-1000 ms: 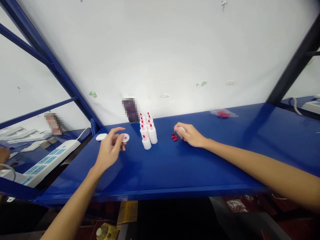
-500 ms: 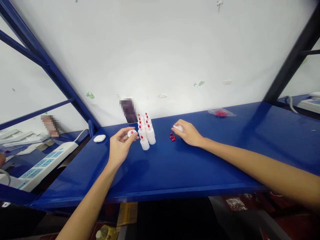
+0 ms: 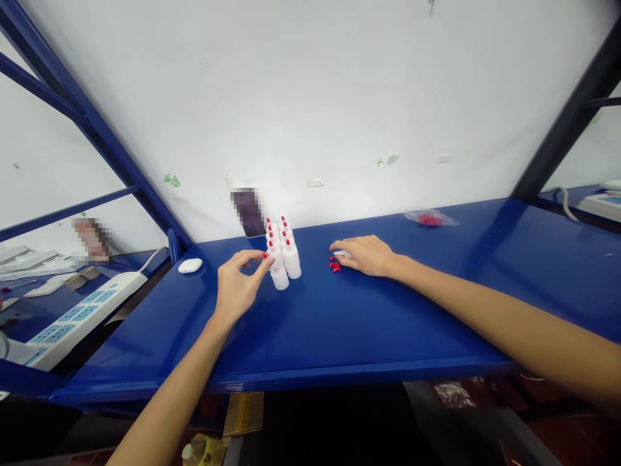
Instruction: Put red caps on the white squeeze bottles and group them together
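My left hand (image 3: 239, 285) is closed, thumb and fingertips pinched around a small red cap (image 3: 264, 255). What lies below that cap is hidden by the fingers. Just to its right stand several white squeeze bottles (image 3: 292, 262) in two rows, most with red tip caps showing. The front bottle (image 3: 280, 278) has its top partly covered by my fingertips. My right hand (image 3: 366, 254) is curled around a white bottle (image 3: 343, 254), mostly covered by the fingers. Loose red caps (image 3: 335, 266) lie on the table right under those fingers.
A blue table (image 3: 310, 336) runs along a white wall. A phone (image 3: 252, 217) leans there behind the bottles. To the left lies a white case (image 3: 190, 265), beyond it a power strip (image 3: 87, 317). A clear bag of red caps (image 3: 430, 220) rests at the back right.
My left hand has shifted slightly right, against the bottles; the white top seen in it earlier no longer shows. The right hand has lowered over the loose caps, fingers reaching further left.
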The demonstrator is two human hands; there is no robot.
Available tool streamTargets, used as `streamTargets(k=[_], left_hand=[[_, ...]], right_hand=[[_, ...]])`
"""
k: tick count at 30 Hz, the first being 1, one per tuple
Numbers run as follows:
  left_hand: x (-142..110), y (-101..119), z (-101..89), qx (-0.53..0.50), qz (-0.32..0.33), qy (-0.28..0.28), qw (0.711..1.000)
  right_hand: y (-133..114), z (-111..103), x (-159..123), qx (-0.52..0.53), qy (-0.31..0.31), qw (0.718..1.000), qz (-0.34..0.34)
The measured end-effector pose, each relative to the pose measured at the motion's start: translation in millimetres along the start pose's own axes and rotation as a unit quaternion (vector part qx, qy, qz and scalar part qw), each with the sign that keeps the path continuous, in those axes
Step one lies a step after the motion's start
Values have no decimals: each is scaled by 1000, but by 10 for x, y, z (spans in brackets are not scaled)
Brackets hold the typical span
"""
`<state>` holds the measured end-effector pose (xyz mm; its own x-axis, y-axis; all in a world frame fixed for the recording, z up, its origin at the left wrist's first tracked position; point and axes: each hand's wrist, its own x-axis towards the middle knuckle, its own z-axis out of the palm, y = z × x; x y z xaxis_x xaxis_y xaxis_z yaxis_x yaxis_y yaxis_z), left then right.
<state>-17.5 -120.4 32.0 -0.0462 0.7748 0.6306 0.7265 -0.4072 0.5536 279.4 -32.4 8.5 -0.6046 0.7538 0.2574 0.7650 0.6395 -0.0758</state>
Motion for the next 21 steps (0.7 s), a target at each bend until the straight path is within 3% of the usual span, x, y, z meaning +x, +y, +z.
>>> streamTargets(k=[5,14,21], left_hand=[[1,-42,16,19,32,-28,999],[38,-30,53,29,45,-21,998],[25,-30,97,-4,17,-14,1000]], right_hand=[[3,21,46,3,-5,999,-31],[-68,0,45,-40,-6,998,-39],[-189,13,-20,53,139,988,35]])
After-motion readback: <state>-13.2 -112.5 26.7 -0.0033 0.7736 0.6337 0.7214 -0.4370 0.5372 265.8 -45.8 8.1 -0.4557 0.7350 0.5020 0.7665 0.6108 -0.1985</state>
